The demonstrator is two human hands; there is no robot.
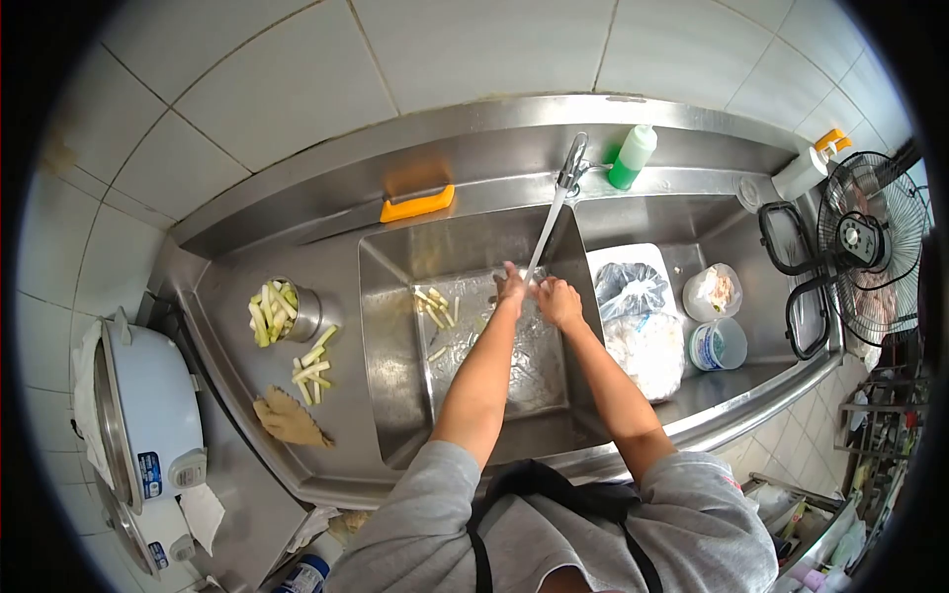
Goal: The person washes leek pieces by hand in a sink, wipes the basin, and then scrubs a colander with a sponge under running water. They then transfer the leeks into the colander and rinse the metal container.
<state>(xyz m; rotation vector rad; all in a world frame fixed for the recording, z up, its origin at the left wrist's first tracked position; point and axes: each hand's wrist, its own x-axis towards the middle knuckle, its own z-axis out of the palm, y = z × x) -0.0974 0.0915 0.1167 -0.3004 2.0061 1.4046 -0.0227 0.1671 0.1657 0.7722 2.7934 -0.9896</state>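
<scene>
A steel sink counter point(341, 257) carries cut stalks point(312, 376), a glove point(291, 419) and an orange-handled knife point(417, 204).

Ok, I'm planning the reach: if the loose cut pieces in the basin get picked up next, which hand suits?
Probably the left hand: it is nearer the cut pieces on the basin's left side. The right hand is farther away, across the water stream.

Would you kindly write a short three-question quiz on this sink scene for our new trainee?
1. True or false: water is running from the faucet.
2. What stands beside the faucet?
A) a fan
B) a bottle of green liquid
C) a metal cup
3. Fill in: the left hand and right hand are in a basin; the glove lies to its ____.

Key: 1 true; 2 B; 3 left.
</scene>
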